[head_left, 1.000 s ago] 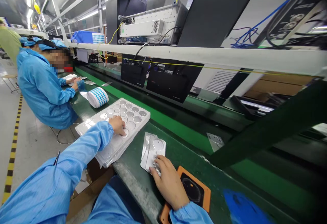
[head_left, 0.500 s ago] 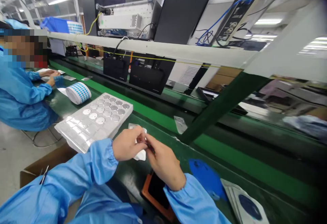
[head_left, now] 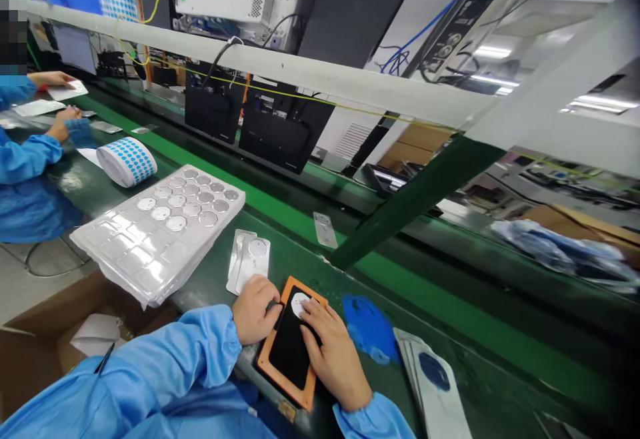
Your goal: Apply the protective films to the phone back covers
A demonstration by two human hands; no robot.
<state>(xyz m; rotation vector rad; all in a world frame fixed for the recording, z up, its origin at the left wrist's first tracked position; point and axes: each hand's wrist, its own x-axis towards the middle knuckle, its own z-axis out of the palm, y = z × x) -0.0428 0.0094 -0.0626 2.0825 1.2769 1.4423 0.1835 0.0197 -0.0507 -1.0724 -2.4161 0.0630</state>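
An orange-framed fixture with a black inset (head_left: 291, 349) lies at the front edge of the green bench. A white round disc (head_left: 299, 305) sits on the upper part of the inset. My right hand (head_left: 334, 353) lies over the fixture with fingers stretched out, their tips on the disc. At the fixture's left edge my left hand (head_left: 255, 312) is closed, fingers curled; what is between them, if anything, is hidden. Just beyond it lie flat whitish packs (head_left: 251, 265), the top one with a round shape in it.
A clear plastic tray (head_left: 130, 242) of round parts lies left, with a dotted label roll (head_left: 127, 161) beyond. Blue film (head_left: 370, 325) and stacked pale packs (head_left: 443, 395) lie right. A green post (head_left: 400, 202) rises behind. A co-worker's hands (head_left: 63, 122) are at far left.
My hands have come apart and moved down from above the packs to the orange-framed fixture. The disc now shows on the inset under my right fingertips. The view has shifted.
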